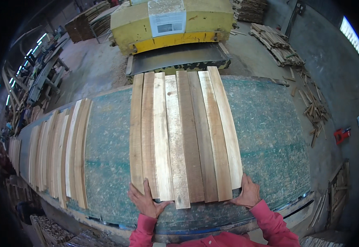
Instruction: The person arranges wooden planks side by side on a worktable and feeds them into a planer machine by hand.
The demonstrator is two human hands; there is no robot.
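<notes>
Several narrow wooden boards (192,136) lie side by side on the green worktable (270,123), in light and dark brown tones. Their far ends point at the yellow machine, and their near ends are uneven, one pale board sticking out furthest. My left hand (147,201) rests at the near left corner of the row, fingers spread along the outer board and thumb toward the board ends. At the near right corner, my right hand (247,193) lies against the outermost board, its fingers apart and its thumb along the ends. Both hands touch the row from outside.
A yellow machine (171,29) with a metal bed (179,57) stands beyond the table. More boards (60,152) lie in a row on the table's left. Stacked wood (276,43) and loose offcuts (313,107) cover the floor at right, near a red tool (342,135).
</notes>
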